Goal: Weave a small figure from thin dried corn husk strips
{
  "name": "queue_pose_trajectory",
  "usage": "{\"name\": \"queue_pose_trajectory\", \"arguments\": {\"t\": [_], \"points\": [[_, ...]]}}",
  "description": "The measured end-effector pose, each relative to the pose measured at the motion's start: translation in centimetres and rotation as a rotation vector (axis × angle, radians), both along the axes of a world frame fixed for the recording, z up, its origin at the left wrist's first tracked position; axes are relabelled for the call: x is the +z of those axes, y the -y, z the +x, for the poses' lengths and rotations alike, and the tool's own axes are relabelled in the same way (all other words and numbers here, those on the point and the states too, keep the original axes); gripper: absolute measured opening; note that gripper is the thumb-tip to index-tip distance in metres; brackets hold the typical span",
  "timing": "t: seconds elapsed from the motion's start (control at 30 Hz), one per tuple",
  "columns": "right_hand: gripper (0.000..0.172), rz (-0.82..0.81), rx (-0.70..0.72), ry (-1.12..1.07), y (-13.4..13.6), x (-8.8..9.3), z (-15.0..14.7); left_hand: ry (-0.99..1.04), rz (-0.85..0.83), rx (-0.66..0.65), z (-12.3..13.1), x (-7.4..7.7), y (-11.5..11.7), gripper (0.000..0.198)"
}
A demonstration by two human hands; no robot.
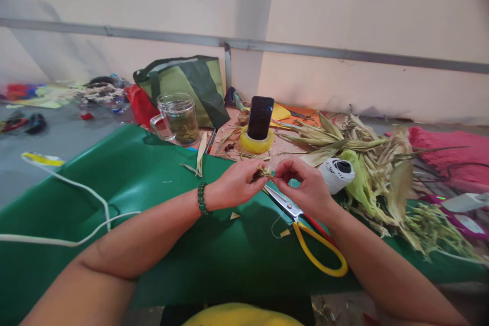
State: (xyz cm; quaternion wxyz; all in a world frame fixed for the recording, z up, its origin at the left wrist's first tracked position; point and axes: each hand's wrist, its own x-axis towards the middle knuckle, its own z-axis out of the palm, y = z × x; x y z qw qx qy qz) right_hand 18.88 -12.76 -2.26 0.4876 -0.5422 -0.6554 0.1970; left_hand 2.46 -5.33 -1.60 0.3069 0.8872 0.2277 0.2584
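Note:
My left hand (242,182), with a green bead bracelet on its wrist, is closed round a small bundle of dried corn husk (263,172). Thumb and forefinger of my right hand (303,186) pinch the bundle's right end; a thin thread seems to run by these fingers, too fine to follow. Scissors (296,211) with yellow and red handles lie under my right hand on the green mat (214,249). Just beyond that hand is a roll of white thread (336,174). Small husk scraps (234,216) lie near my wrists.
Dried husks (395,178) are heaped at the right by a pink cloth (443,155). A phone (261,118) stands in a yellow tape roll (257,143). Behind are a glass mug (183,119) and a green bag (183,84). A white cable (82,181) crosses the left side.

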Motion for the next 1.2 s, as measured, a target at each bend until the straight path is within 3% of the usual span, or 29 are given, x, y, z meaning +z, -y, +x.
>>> {"name": "queue_pose_trajectory", "arguments": {"t": [0.23, 0.37, 0.5, 0.57, 0.7, 0.8, 0.87, 1.07, 1.2], "points": [[0.007, 0.004, -0.055, 0.204, -0.2, -1.3, -0.2, 0.010, -0.048, 0.035, 0.3, -0.6, -0.1, 0.011], [0.013, -0.081, -0.047, 0.360, 1.0, 0.7, 0.0, 0.085, -0.093, 0.039, 0.5, -0.8, -0.5, 0.015], [0.023, -0.275, -0.012, 0.611, 4.6, 2.4, 1.9, 0.165, -0.252, 0.034, 0.1, -0.2, -1.2, 0.024], [0.024, -0.350, -0.058, 0.750, 6.5, 1.4, 3.3, 0.164, -0.357, 0.040, -0.1, 0.1, -1.5, 0.029], [0.027, -0.438, -0.183, 0.886, 9.5, -2.6, 4.8, 0.180, -0.555, 0.073, -0.5, 0.5, -1.4, 0.033], [0.053, -0.435, -0.168, 0.877, 10.9, -4.4, 4.4, 0.224, -0.634, 0.077, -0.4, 0.4, -1.2, 0.029], [0.059, -0.440, -0.189, 0.854, 11.1, -4.9, 4.0, 0.277, -0.648, 0.037, -0.3, 0.1, -1.1, 0.027], [0.062, -0.421, -0.274, 0.670, 11.1, -5.6, 4.3, 0.379, -0.652, -0.096, -0.3, -0.1, -1.2, 0.031], [0.047, -0.409, -0.298, 0.373, 12.5, -5.8, 4.7, 0.410, -0.663, -0.154, -0.5, 0.8, -1.1, 0.032]]}}
